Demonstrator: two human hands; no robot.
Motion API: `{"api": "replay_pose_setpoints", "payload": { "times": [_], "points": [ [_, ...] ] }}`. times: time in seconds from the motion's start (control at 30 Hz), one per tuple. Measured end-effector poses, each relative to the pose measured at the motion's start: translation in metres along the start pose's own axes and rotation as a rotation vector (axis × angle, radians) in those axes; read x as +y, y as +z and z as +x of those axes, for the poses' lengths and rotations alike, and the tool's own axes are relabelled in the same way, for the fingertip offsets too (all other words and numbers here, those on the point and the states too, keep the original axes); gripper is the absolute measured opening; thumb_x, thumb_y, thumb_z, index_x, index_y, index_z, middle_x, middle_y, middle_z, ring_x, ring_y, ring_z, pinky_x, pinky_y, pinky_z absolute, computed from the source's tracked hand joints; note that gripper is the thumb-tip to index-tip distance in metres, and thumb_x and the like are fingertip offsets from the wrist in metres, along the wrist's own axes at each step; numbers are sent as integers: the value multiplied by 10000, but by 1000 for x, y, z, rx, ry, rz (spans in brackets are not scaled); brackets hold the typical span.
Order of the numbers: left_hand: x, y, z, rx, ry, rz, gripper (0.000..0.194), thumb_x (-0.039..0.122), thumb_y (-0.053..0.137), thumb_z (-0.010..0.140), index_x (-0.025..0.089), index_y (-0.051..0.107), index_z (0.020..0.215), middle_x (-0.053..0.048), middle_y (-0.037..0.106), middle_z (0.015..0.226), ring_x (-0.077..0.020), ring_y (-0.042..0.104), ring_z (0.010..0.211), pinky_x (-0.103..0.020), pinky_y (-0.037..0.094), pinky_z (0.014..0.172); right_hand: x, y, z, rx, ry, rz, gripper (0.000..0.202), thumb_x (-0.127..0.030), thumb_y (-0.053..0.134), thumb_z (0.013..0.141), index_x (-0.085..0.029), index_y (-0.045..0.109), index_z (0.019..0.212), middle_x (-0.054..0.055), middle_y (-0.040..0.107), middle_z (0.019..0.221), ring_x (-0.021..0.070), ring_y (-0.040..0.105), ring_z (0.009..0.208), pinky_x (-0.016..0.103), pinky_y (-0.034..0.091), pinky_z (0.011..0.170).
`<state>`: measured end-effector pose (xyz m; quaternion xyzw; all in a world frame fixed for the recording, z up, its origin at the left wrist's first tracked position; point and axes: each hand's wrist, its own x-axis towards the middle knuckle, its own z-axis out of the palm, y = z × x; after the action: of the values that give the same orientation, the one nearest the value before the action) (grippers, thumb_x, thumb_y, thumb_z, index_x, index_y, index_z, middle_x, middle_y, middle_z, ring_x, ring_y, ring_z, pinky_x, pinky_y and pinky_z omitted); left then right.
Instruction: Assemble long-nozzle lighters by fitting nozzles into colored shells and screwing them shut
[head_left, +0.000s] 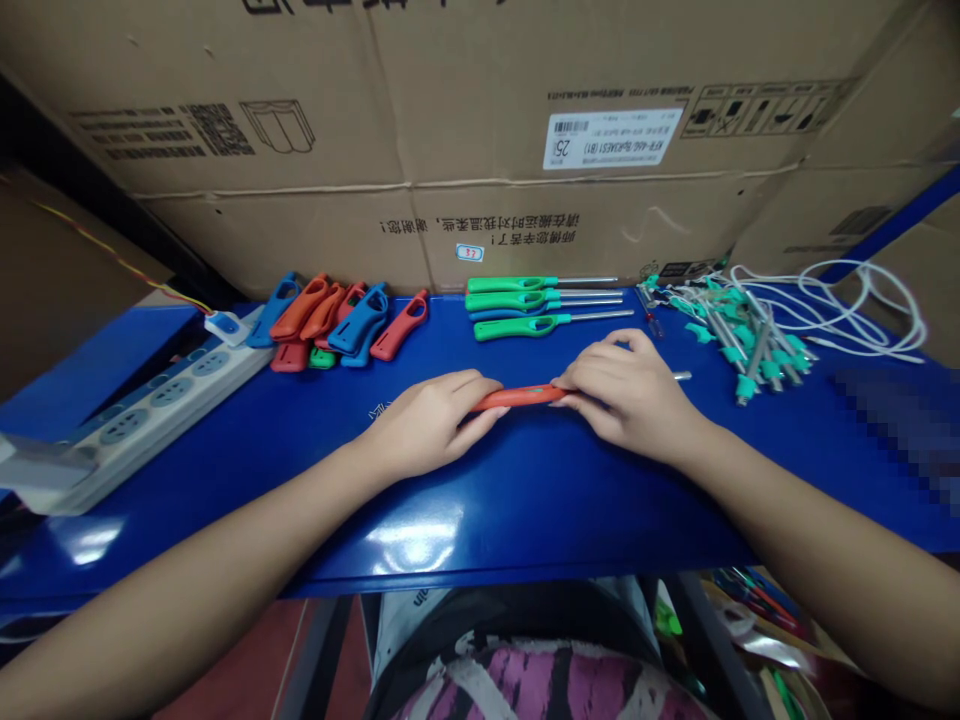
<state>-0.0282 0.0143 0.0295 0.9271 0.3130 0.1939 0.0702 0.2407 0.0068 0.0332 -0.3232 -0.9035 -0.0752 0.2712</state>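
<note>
An orange lighter handle (525,397) is held level above the blue table (480,520), one end in each hand. My left hand (435,420) pinches its left end between thumb and fingers. The fingers of my right hand (630,395) close round its right end, and a metal tip (681,376) sticks out beyond that hand. Behind my hands lie several green and blue lighters with metal rods (517,300). Loose red, orange and blue handles (360,320) are piled at the back left.
A power strip (165,405) runs along the left side. Several metal rods with teal parts (750,345) and a coiled white cable (862,310) lie at the back right. A large cardboard box (465,130) stands behind the table.
</note>
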Motion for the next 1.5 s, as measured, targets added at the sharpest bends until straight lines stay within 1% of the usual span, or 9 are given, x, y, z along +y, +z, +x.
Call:
{"api": "replay_pose_setpoints", "payload": {
  "times": [0.13, 0.33, 0.57, 0.8, 0.97, 1.07, 1.13, 1.23, 1.5],
  "points": [
    [8, 2, -1, 9, 14, 97, 302, 377, 446, 1041, 164, 648, 1111, -57, 712, 984, -184, 690, 829, -274, 517, 691, -9, 6, 1, 24, 8, 32, 131, -257, 580, 985, -176, 682, 984, 48, 772, 937, 185, 696, 844, 415, 393, 970],
    [5, 1, -2, 16, 36, 162, 295, 361, 423, 1049, 164, 642, 1063, -47, 718, 984, -184, 695, 810, -276, 507, 671, -6, 6, 2, -59, 34, -29, 180, -317, 590, 988, -179, 689, 1047, 56, 769, 988, 209, 695, 924, 459, 319, 1068],
    [2, 2, -2, 10, 22, 185, 271, 357, 452, 1035, 171, 649, 1046, -42, 725, 965, -175, 693, 784, -265, 488, 648, -1, 6, 1, -152, 40, -112, 191, -320, 546, 1003, -183, 667, 946, 46, 741, 884, 220, 627, 879, 402, 355, 946],
    [9, -1, -3, -44, -6, 208, 220, 347, 522, 1004, 192, 654, 1089, -32, 729, 947, -187, 702, 766, -264, 483, 621, -5, 6, 1, -104, -1, -90, 222, -278, 515, 1014, -201, 649, 854, 25, 739, 838, 195, 613, 830, 395, 337, 926],
    [8, -5, -2, -54, -44, 272, 206, 324, 544, 989, 197, 656, 1107, -33, 733, 939, -199, 709, 783, -266, 474, 608, -2, 10, 1, -128, 134, -34, 176, -377, 599, 976, -225, 657, 1044, 43, 758, 1018, 230, 633, 986, 420, 326, 977],
    [0, -6, -2, -67, -100, 314, 189, 320, 559, 977, 194, 664, 1071, -31, 732, 934, -211, 713, 794, -271, 453, 583, 6, 14, -3, -148, 217, -136, 382, -405, 663, 927, -219, 592, 1253, 92, 711, 1208, 294, 603, 1119, 474, 312, 1003],
    [-6, -6, -2, -63, -140, 327, 185, 330, 553, 980, 196, 668, 1037, -31, 734, 944, -213, 715, 806, -268, 434, 568, 14, 15, -6, -139, 278, -200, 424, -369, 670, 916, -204, 572, 1294, 117, 693, 1240, 322, 593, 1140, 493, 323, 994],
    [-14, -7, -2, -44, -174, 331, 218, 360, 529, 993, 197, 674, 1000, -34, 735, 942, -200, 710, 796, -257, 408, 548, 26, 16, -10, -97, 339, -211, 326, -314, 640, 927, -206, 614, 1234, 110, 713, 1203, 319, 606, 1112, 488, 348, 969],
    [-18, -10, -2, -13, -141, 331, 210, 356, 540, 984, 209, 682, 1030, -35, 745, 954, -191, 706, 803, -245, 393, 536, 37, 11, -12, -46, 342, -234, 161, -286, 581, 947, -227, 691, 1049, 86, 765, 1066, 307, 620, 1007, 511, 350, 935]
  ]
}}
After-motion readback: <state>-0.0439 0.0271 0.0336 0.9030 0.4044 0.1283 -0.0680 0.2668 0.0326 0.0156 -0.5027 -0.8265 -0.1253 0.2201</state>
